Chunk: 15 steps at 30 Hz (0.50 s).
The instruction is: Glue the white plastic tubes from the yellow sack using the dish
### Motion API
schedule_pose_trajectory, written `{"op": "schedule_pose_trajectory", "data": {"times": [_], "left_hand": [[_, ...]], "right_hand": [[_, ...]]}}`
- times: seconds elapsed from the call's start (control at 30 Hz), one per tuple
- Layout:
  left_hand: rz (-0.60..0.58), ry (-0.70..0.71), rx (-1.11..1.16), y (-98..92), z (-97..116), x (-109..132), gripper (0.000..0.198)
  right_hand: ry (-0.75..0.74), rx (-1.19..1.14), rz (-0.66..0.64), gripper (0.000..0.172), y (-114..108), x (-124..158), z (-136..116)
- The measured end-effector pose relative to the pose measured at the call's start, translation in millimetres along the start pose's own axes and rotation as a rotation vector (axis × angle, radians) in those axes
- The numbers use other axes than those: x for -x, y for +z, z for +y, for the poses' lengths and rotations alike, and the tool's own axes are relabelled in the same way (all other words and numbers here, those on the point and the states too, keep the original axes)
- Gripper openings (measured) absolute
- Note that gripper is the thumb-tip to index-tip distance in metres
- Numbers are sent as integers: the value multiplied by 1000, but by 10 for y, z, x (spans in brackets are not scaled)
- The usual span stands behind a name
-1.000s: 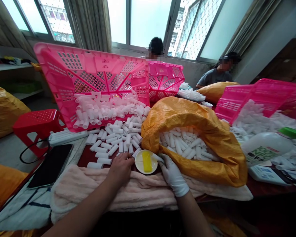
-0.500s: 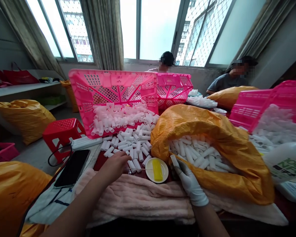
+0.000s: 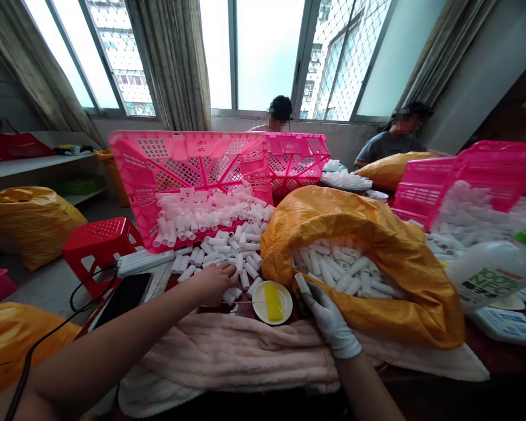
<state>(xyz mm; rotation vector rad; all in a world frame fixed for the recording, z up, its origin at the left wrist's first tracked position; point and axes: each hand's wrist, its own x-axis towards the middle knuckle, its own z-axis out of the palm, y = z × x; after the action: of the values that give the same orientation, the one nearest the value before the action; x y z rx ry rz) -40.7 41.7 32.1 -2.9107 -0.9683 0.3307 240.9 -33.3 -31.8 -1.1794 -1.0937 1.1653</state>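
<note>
My right hand (image 3: 328, 318), in a white glove, is closed on a small white tube (image 3: 302, 284), held upright beside the sack's mouth. My bare left hand (image 3: 218, 283) is open, palm down over the near edge of a pile of loose white tubes (image 3: 241, 254); its fingertips rest among them and are partly hidden. Between the hands sits a small white plate (image 3: 287, 294) with a yellow slab (image 3: 273, 302) on it. A thin stick (image 3: 245, 302) lies across the plate's left rim. White tubes (image 3: 346, 270) also fill the open orange sack (image 3: 403, 240).
A pink basket (image 3: 193, 155) lies tipped behind the pile. A folded pink towel (image 3: 232, 356) covers the front edge. At left are a phone (image 3: 125, 299), a cable and a red stool (image 3: 100, 237). A bottle (image 3: 495, 272) stands right. Two people sit beyond.
My left hand has moved forward onto the loose tubes, away from the thin stick. My right hand keeps the tube by the sack. The camera view has shifted slightly to the right.
</note>
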Motion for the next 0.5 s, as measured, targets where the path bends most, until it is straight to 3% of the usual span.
{"op": "schedule_pose_trajectory", "data": {"times": [0.13, 0.2, 0.27, 0.33, 0.4, 0.5], "left_hand": [[66, -122, -27, 6, -53, 36, 36], [132, -263, 3, -45, -142, 33, 32], [228, -485, 16, -130, -233, 9, 40], [314, -575, 48, -215, -265, -39, 53], [310, -408, 127, -262, -204, -112, 60], [180, -115, 193, -223, -2, -268, 63]], "right_hand": [[-38, -34, -22, 51, 3, 6, -19], [-38, -44, -28, 50, -2, 5, -18], [-47, -43, -27, 49, -5, 8, -23], [-62, -26, -21, 47, -3, 13, -39], [-84, -3, -15, 47, 4, 19, -62], [-96, 29, -17, 47, 9, 23, -89]]}}
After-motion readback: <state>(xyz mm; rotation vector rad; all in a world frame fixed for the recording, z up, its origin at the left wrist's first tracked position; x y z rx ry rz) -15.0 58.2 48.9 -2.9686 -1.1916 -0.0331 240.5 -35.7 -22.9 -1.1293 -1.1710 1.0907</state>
